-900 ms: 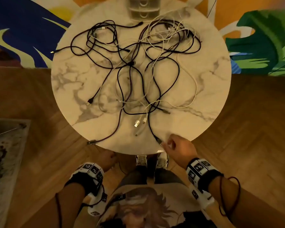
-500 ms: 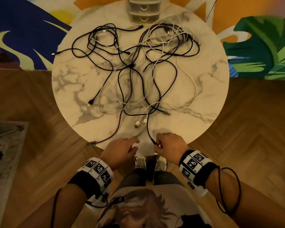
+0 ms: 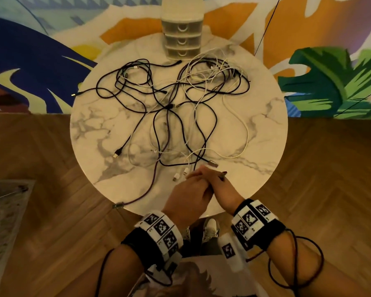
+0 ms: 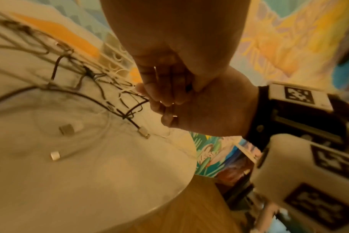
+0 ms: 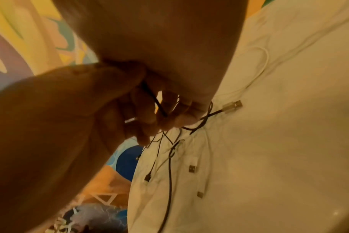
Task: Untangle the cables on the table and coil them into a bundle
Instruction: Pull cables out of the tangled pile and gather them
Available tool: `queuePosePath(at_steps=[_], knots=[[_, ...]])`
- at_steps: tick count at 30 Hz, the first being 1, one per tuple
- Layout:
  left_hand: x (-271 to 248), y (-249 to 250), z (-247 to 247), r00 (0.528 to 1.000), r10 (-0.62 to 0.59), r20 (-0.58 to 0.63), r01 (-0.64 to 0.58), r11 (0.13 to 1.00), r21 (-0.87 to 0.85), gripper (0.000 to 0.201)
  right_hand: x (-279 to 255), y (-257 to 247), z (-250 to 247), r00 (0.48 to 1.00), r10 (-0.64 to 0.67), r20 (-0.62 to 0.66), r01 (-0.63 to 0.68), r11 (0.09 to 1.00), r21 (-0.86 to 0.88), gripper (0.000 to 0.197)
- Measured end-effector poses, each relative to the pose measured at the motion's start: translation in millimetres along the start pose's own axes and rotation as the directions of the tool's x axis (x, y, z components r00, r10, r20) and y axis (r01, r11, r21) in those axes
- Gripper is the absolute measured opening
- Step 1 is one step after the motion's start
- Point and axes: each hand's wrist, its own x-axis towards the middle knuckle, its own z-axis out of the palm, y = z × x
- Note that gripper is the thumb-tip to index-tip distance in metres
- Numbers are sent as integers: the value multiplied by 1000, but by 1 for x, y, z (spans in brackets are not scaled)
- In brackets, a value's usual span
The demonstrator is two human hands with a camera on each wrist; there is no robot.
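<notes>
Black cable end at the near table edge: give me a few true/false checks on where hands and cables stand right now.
1. The right hand holds a black cable. True.
2. The left hand rests on the floor. False: it is up at the near table edge, against the right hand.
3. The cables are already coiled into a bundle. False: they lie tangled across the marble table.
4. A small drawer unit stands at the table's far edge. True.
5. A purple cable runs to the near-left rim. True.

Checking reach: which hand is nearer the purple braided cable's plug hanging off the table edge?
Left. The left hand is right of the plug; the right hand lies beyond it.
</notes>
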Motion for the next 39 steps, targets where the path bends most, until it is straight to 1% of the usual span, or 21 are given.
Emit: queuePosePath(at_steps=[2, 3, 5, 6, 8, 11, 13, 14, 16, 18, 20, 22, 24, 27, 28, 30, 31, 33, 35, 37, 39], knots=[[2, -6, 6, 995, -93, 46, 98, 987, -123, 25, 1, -2, -7, 994, -52, -100, 47, 998, -52, 48], [3, -16, 9, 978, -164, 129, 183, 971, -153, 21, 2, -2, -11, 979, -108, -171, 90, 990, -109, 52], [1, -41, 17, 917, -293, 271, 347, 920, -181, 14, 4, -4, -20, 942, -196, -271, 160, 976, -149, 62], [2, -53, 20, 892, -343, 294, 404, 897, -178, 14, 5, -8, -24, 931, -195, -307, 184, 981, -66, 67], [10, -74, 21, 869, -418, 263, 467, 870, -159, 13, 4, -21, -31, 926, -135, -353, 233, 940, 250, 73], [26, -80, 12, 902, -402, 157, 428, 882, -197, 16, 4, -41, -41, 918, -56, -392, 309, 721, 620, 67], [31, -71, 5, 941, -322, 108, 330, 942, -64, 24, 6, -43, -43, 932, -20, -363, 303, 594, 745, 62], [31, -63, 4, 957, -267, 113, 262, 963, 57, 29, 7, -41, -42, 945, -13, -326, 274, 575, 771, 61], [24, -47, 3, 966, -190, 178, 136, 951, 277, 35, 9, -36, -42, 971, -6, -239, 195, 598, 777, 64], [14, -41, 6, 958, -164, 236, 62, 920, 388, 37, 8, -37, -50, 983, -3, -185, 149, 604, 783, 64], [7, -53, 6, 948, -218, 234, 107, 906, 409, 36, 6, -43, -65, 980, -16, -200, 173, 572, 802, 63], [8, -72, 1, 929, -316, 191, 228, 898, 377, 33, 6, -52, -81, 969, -36, -243, 222, 550, 805, 60], [12, -86, -8, 915, -380, 139, 328, 897, 298, 30, 9, -56, -92, 953, -26, -303, 264, 567, 780, 60], [22, -81, -26, 952, -307, 2, 300, 933, 199, 28, 15, -48, -99, 903, 16, -429, 320, 642, 697, 66], [25, -76, -32, 965, -254, -65, 262, 947, 188, 30, 18, -44, -101, 874, 35, -484, 340, 668, 662, 67], [26, -66, -45, 966, -169, -194, 210, 955, 211, 32, 21, -39, -108, 806, 67, -588, 374, 712, 594, 67], [26, -63, -50, 964, -163, -211, 213, 947, 242, 29, 21, -37, -113, 771, 79, -632, 391, 725, 567, 66], [28, -64, -56, 966, -209, -155, 248, 917, 312, 27, 22, -36, -124, 706, 93, -702, 411, 754, 513, 63], [30, -65, -59, 971, -236, -43, 237, 920, 313, 30, 23, -34, -134, 669, 94, -737, 400, 790, 464, 61], [31, -46, -60, 981, -190, 48, 181, 972, 147, 34, 21, -33, -143, 648, 77, -758, 376, 833, 406, 59], [32, -11, -60, 984, -134, 121, 142, 988, -66, 38, 17, -34, -150, 612, 39, -790, 409, 839, 359, 58]])
